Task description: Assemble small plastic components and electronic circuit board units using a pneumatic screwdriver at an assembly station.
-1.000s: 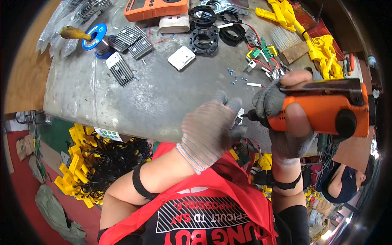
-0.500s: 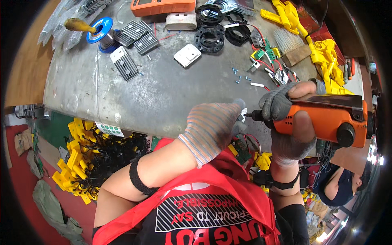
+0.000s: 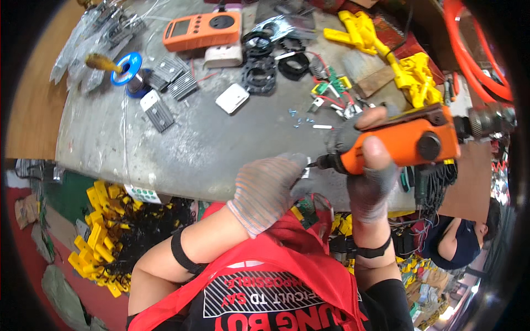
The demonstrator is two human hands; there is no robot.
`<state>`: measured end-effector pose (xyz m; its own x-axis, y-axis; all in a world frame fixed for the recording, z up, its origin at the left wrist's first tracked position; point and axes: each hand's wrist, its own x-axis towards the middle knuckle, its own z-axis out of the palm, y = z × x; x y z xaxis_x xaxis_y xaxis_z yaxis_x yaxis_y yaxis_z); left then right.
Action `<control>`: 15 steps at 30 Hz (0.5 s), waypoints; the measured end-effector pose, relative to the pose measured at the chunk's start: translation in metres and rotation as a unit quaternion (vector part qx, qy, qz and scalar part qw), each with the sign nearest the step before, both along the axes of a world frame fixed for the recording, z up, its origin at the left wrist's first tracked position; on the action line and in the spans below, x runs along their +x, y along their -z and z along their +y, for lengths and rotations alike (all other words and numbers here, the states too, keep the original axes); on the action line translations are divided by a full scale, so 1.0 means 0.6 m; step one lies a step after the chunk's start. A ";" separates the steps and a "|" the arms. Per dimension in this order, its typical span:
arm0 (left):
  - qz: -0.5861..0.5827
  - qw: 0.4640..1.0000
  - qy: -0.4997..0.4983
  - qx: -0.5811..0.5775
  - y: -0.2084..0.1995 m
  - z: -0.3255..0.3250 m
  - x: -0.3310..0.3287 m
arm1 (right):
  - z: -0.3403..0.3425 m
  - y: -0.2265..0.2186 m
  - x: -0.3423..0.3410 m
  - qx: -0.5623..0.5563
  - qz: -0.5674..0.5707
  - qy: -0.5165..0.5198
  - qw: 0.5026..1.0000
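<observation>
My right hand (image 3: 371, 187), in a grey glove with bare fingertips, grips an orange power screwdriver (image 3: 406, 138). The tool lies sideways, its black nose (image 3: 330, 162) pointing left. At the bit's tip is a small pale metal piece (image 3: 306, 167), pinched in my left hand (image 3: 264, 190), which wears a striped glove. Whether the bit touches the piece or a screw is too small to tell. Below my left hand, a green circuit board (image 3: 307, 214) shows against the red apron. Several small screws (image 3: 299, 119) lie on the table beyond the tool.
Finned heat sinks (image 3: 158, 112), a solder spool (image 3: 131, 74), a white square part (image 3: 232, 99), black rings (image 3: 259, 76) and an orange multimeter (image 3: 203, 31) occupy the grey table (image 3: 215, 143). Yellow housings (image 3: 414, 77) lie far right; more yellow parts (image 3: 99, 220) sit below its left edge. Another person (image 3: 455, 243) is at right.
The view has shifted, so more of the table's far side and an orange hose at right show. Both hands and the screwdriver appear farther left, still together at the small metal piece.
</observation>
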<state>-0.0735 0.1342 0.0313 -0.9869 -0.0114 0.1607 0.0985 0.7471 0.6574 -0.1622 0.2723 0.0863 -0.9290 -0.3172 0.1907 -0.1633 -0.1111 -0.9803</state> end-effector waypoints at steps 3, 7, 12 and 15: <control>0.007 1.000 -0.005 0.017 0.001 0.001 -0.003 | -0.010 -0.014 0.011 -0.037 0.010 -0.023 0.999; 0.018 0.999 -0.012 0.040 0.001 0.003 0.007 | -0.013 -0.032 0.024 0.031 -0.034 -0.013 0.999; -0.007 0.999 -0.029 0.032 -0.002 0.006 0.014 | -0.013 -0.029 0.030 0.040 -0.001 -0.028 0.999; -0.016 0.997 -0.028 0.065 0.003 0.004 0.009 | -0.013 -0.028 0.036 0.052 -0.014 0.029 0.998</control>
<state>-0.0680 0.1367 0.0297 -0.9887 -0.0860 0.1229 0.0360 0.6594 0.7509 -0.1407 0.2644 0.1028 -0.9506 -0.2804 0.1334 -0.1393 0.0011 -0.9902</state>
